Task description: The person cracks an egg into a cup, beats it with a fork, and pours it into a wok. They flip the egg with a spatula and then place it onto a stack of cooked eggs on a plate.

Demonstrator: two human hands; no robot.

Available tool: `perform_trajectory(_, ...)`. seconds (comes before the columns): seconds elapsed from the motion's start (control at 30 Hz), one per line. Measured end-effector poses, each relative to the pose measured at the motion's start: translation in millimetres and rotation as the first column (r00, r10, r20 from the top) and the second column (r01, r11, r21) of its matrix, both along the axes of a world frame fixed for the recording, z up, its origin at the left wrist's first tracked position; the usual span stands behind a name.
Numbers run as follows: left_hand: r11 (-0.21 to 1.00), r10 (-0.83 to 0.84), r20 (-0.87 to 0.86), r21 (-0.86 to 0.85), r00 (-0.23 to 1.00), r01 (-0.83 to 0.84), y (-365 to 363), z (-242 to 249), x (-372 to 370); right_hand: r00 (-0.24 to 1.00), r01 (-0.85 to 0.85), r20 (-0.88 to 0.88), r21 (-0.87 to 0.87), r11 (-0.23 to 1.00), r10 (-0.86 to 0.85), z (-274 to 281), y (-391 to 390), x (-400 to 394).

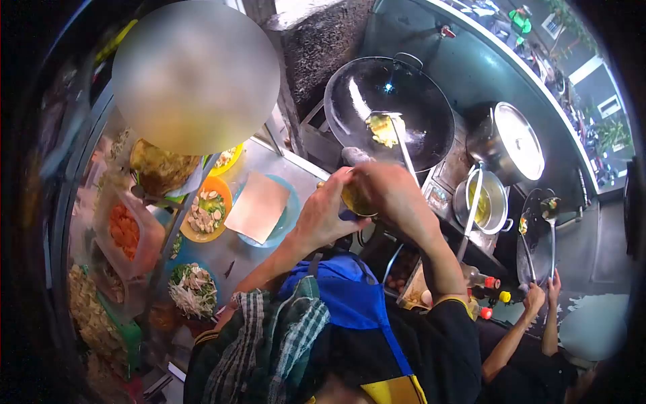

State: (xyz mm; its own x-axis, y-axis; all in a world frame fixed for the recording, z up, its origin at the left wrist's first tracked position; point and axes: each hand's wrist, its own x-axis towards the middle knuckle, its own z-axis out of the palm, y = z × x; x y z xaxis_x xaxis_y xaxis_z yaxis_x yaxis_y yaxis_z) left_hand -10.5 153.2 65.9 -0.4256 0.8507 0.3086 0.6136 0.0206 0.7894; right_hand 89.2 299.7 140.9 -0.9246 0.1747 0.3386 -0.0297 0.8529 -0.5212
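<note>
1. Seen from above: both hands raised together over the front edge of a street-stall cooking station, just short of the wok (389, 111).
2. Left hand (323, 215) curled round the side of a small cup (354, 200) of yellowish liquid, fingers clamped on it, keeping it level and close to the wok's near rim.
3. Right hand (390, 195) arched over the cup's top, fingers bent down and drawn together; whether anything is pinched in that grip cannot be told (the cup mouth lies hidden beneath it).
4. Ladle (397, 131) resting inside the wok with a yellow, egg-like portion in its bowl, handle slanting back toward the hands, within easy reach.
5. To the right of the wok: a lidded steel pot (515, 141) and an open pot (481, 202) with a long handle standing in it.
6. At the left edge of the worktop (242, 256): an orange plate (205, 212) of sliced food, a blue plate (266, 209) carrying a sheet of paper, and a bowl of shredded vegetables (193, 289).
7. At the lower right: another person's hands (544, 293) working a second dark pan (537, 236), well apart from the cup.
</note>
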Motion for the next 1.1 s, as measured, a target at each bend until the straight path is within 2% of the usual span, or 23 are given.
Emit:
perform_trajectory(0.03,0.997,0.033,-0.040,0.064,0.999,-0.030,8.8,-4.2,-1.2,0.950,0.277,0.173,-0.093,0.956,-0.259,1.8,7.6,5.9)
perform_trajectory(0.1,0.997,0.030,-0.069,0.072,0.997,-0.025,21.2,-12.6,-6.9,0.964,0.186,0.251,-0.391,0.901,-0.090,12.7,30.3,18.1)
perform_trajectory(0.17,0.997,0.063,-0.095,0.058,0.993,-0.058,29.0,-15.9,-7.2,0.980,0.022,0.161,-0.679,0.734,0.119,-7.0,44.8,17.5)
perform_trajectory(0.2,0.996,0.066,-0.113,0.065,0.991,-0.059,32.1,-16.4,-7.6,0.995,0.037,0.095,-0.647,0.761,0.032,-8.5,47.7,15.4)
perform_trajectory(0.23,0.996,0.074,-0.120,0.052,0.990,-0.068,34.6,-21.1,-8.3,0.993,0.112,0.028,-0.506,0.855,-0.114,-18.4,53.0,12.3)
perform_trajectory(0.3,0.985,0.133,-0.138,0.129,0.982,-0.115,40.2,-29.5,-9.0,0.975,0.199,0.182,-0.492,0.848,-0.124,-12.8,60.5,12.2)
perform_trajectory(0.37,0.985,0.159,-0.145,0.085,0.977,-0.148,42.1,-34.0,-7.8,0.975,0.061,0.214,-0.533,0.844,0.065,-27.3,64.1,13.0)
perform_trajectory(0.43,0.980,0.169,-0.083,0.117,0.982,-0.159,41.9,-39.4,-8.7,0.971,0.160,-0.116,-0.326,0.932,-0.208,-47.1,56.5,6.1)
perform_trajectory(0.47,0.974,0.177,-0.049,0.151,0.983,-0.168,40.7,-38.2,-7.5,0.964,0.247,0.000,-0.378,0.892,-0.267,-44.2,57.8,5.4)
perform_trajectory(0.5,0.970,0.183,-0.088,0.178,0.979,-0.165,39.3,-48.7,-10.3,0.943,0.325,0.195,-0.344,0.881,-0.271,-35.4,55.3,6.9)
perform_trajectory(0.53,0.967,0.208,-0.168,0.182,0.964,-0.178,35.6,-51.0,-11.1,0.978,0.128,0.199,-0.360,0.924,-0.058,-36.0,56.1,11.0)
perform_trajectory(0.57,0.970,0.185,-0.047,0.169,0.982,-0.175,32.0,-52.5,-8.8,0.987,-0.060,0.116,-0.397,0.916,0.115,-35.3,51.7,10.7)
perform_trajectory(0.6,0.965,0.190,-0.148,0.209,0.971,-0.157,26.0,-56.5,-12.7,0.996,-0.035,0.058,-0.459,0.888,0.069,-32.5,38.9,6.4)
perform_trajectory(0.63,0.967,0.179,-0.090,0.202,0.980,-0.158,22.5,-58.9,-13.8,0.999,0.030,-0.026,-0.353,0.935,-0.042,-46.6,39.0,0.8)
perform_trajectory(0.7,0.968,0.184,-0.010,0.174,0.983,-0.179,15.5,-62.0,-14.4,0.971,0.227,0.163,-0.425,0.876,-0.173,-47.0,35.4,-2.3)
perform_trajectory(0.73,0.963,0.198,-0.009,0.188,0.980,-0.193,12.5,-63.6,-14.9,0.997,0.041,0.071,-0.417,0.908,-0.013,-45.4,31.1,2.1)
perform_trajectory(0.77,0.962,0.195,-0.005,0.195,0.981,-0.190,8.1,-64.3,-13.9,0.986,-0.057,0.114,-0.459,0.887,0.123,-37.4,24.3,2.3)
perform_trajectory(0.83,0.961,0.186,-0.004,0.209,0.983,-0.181,3.2,-65.1,-15.8,0.995,0.078,0.084,-0.205,0.976,-0.062,-40.0,17.3,-2.2)
perform_trajectory(0.93,0.962,0.205,-0.010,0.188,0.979,-0.199,-4.0,-66.8,-12.3,0.986,0.079,0.153,-0.091,0.993,-0.065,-39.2,14.3,-0.7)
perform_trajectory(0.97,0.965,0.196,-0.009,0.181,0.981,-0.191,-6.5,-66.7,-12.1,0.986,0.079,0.156,-0.085,0.993,-0.065,-38.6,10.2,-1.9)
perform_trajectory(1.03,0.968,0.180,-0.007,0.177,0.984,-0.176,-8.3,-66.5,-12.5,0.992,0.094,-0.064,-0.194,0.977,-0.108,-38.6,0.2,-6.7)
perform_trajectory(1.07,0.965,0.197,-0.033,0.181,0.980,-0.188,-8.6,-66.0,-12.9,0.978,0.193,-0.052,-0.114,0.975,-0.200,-42.3,4.3,-11.0)
perform_trajectory(1.1,0.962,0.216,-0.060,0.186,0.974,-0.202,-8.8,-65.0,-14.1,0.978,0.194,-0.052,-0.108,0.975,-0.201,-41.6,3.3,-8.3)
